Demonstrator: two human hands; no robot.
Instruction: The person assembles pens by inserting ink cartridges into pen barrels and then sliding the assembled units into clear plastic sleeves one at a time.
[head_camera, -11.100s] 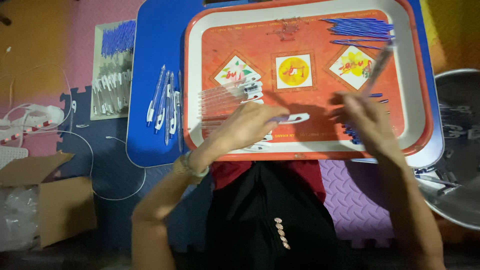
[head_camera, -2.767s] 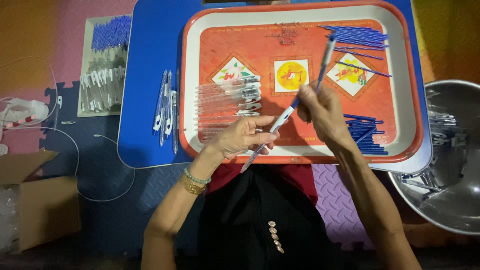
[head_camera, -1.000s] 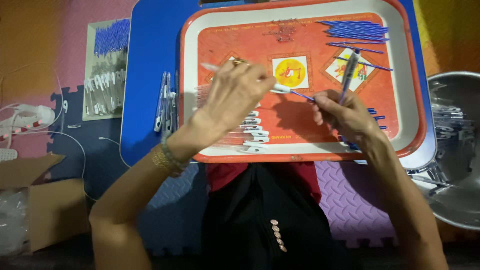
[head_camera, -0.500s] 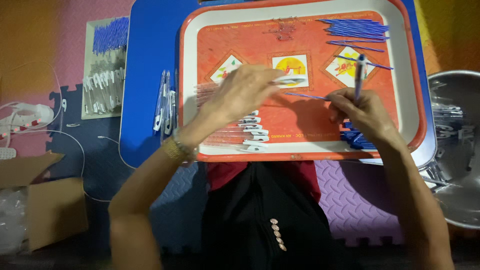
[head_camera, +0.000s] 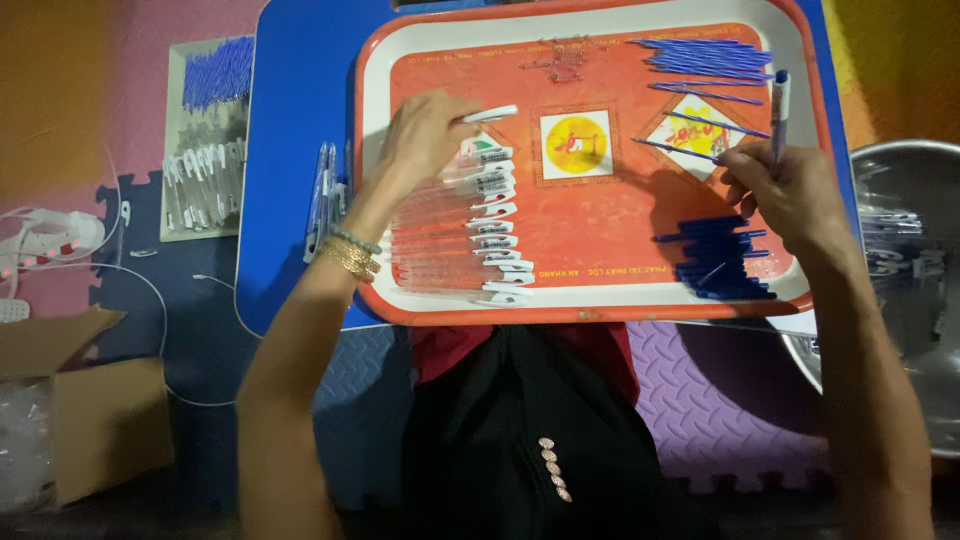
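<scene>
An orange tray (head_camera: 600, 300) with a white rim lies on a small blue table (head_camera: 290, 90). My left hand (head_camera: 425, 135) is over the tray's left part and holds a clear pen barrel (head_camera: 488, 115) with a white end, just above a row of several similar clear pen barrels (head_camera: 470, 230). My right hand (head_camera: 785, 190) is at the tray's right side, gripping an upright assembled pen with a blue tip (head_camera: 778, 115) and touching a thin blue refill (head_camera: 680, 150). Blue pen caps (head_camera: 720, 260) lie below it; more blue refills (head_camera: 700, 55) lie at the tray's top right.
Finished clear pens (head_camera: 325, 195) lie on the blue table left of the tray. A flat board with blue and clear parts (head_camera: 205, 135) rests on the foam floor mat. A metal basin (head_camera: 900, 270) holding pens stands at the right, a cardboard box (head_camera: 90, 410) at the lower left.
My left hand has moved left and up to the row of barrels and now holds one. My right hand stays at the right with the pen upright.
</scene>
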